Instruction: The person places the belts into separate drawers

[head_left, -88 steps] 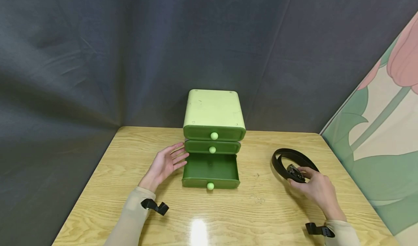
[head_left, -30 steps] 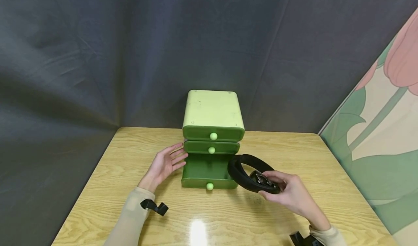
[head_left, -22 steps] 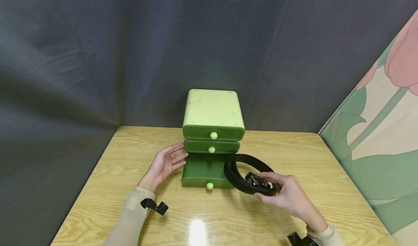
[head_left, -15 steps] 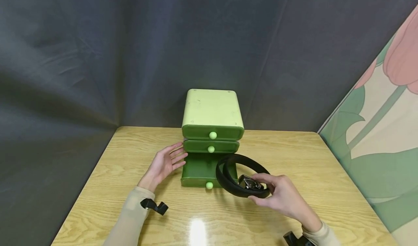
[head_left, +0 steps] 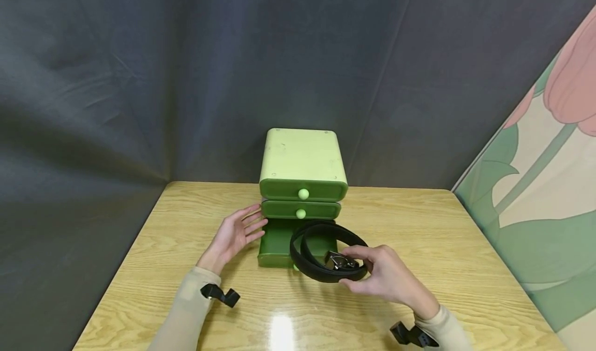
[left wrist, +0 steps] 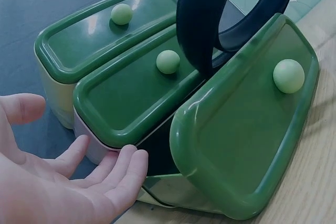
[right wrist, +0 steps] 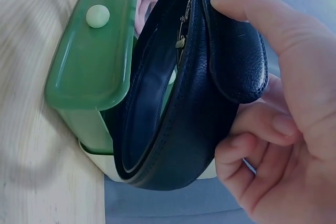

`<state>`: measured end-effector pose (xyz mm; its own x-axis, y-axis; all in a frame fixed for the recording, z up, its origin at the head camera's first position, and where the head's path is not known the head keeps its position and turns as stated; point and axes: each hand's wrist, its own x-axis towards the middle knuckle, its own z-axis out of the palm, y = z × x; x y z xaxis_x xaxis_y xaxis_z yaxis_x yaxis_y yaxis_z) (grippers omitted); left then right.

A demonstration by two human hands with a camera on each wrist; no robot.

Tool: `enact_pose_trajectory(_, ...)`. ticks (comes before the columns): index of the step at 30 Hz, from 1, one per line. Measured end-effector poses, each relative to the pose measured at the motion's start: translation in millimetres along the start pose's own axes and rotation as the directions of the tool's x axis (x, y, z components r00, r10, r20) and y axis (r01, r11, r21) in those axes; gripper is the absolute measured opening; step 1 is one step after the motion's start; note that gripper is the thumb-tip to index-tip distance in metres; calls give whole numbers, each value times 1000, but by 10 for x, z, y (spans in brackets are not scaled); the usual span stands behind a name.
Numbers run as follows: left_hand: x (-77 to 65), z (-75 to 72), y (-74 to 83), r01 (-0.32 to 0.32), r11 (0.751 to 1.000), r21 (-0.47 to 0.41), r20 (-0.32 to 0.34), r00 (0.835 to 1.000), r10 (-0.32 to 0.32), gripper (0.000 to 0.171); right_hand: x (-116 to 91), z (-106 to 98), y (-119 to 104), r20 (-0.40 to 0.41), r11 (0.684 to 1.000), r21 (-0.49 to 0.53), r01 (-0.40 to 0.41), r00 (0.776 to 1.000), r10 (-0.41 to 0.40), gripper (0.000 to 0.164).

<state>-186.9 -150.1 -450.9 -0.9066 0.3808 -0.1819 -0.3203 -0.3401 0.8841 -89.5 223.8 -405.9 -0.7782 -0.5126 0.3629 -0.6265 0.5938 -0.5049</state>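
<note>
A coiled black leather belt (head_left: 313, 273) with a metal buckle (head_left: 341, 261) is pinched between the thumb and fingers of my right hand (head_left: 379, 276). In the head view it overlaps the pulled-out bottom drawer (head_left: 273, 260) of a small green cabinet (head_left: 304, 154). The right wrist view shows the belt's rounded tip (right wrist: 239, 56) under my thumb. My left hand (head_left: 233, 234) holds nothing, its fingers spread beside the cabinet's left side. In the left wrist view its fingertips (left wrist: 137, 156) are right by the bottom drawer's left edge, and the belt hangs over the drawer's opening.
The upper drawer (head_left: 279, 189) and the middle drawer (head_left: 281, 209) are closed, each with a round light-green knob. The cabinet stands on a wooden table (head_left: 200, 195). A dark curtain (head_left: 223, 82) hangs behind, and a tulip-printed panel (head_left: 549, 185) stands at the right.
My right hand has lifted the belt from the table's right side and carried it left over the open bottom drawer. My left hand has stayed beside the cabinet.
</note>
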Motion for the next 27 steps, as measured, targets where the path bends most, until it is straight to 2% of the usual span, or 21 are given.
enact_pose_trajectory(11, 3, -15, 6, 7, 1000, 4, -5, 1000, -7, 63, 143, 86, -20, 49, 999, 22, -37, 998, 36, 47)
enact_pose_trajectory(20, -4, -12, 15, 6, 1000, -5, -15, 1000, -6, 62, 306, 167, -42, 97, 999, 34, -21, 995, 18, 46)
enact_pose_trajectory(27, 1, -6, 3, 8, 1000, -6, -5, 1000, -8, 62, 416, 251, -50, 155, 994, 82, -78, 986, 65, 48)
